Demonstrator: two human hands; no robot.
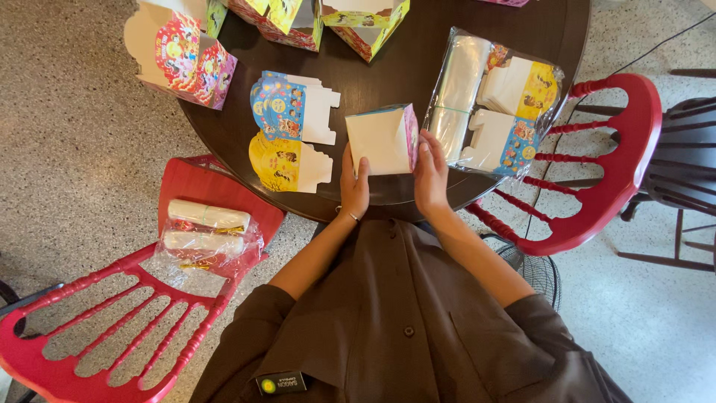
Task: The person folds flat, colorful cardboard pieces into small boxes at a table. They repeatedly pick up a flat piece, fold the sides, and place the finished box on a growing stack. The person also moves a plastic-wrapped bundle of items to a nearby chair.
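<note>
Holding one half-folded paper box (382, 139), white inside, pink printed face.
Light, thin card, creases easily; my left hand (353, 186) and right hand (431, 175) clamp its near edges.

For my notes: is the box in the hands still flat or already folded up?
Folded up: the box shows a white face and a pink side at an angle.

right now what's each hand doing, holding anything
Left hand: closed on the folded paper box, near edge.
Right hand: gripping the same box's right side.
</note>
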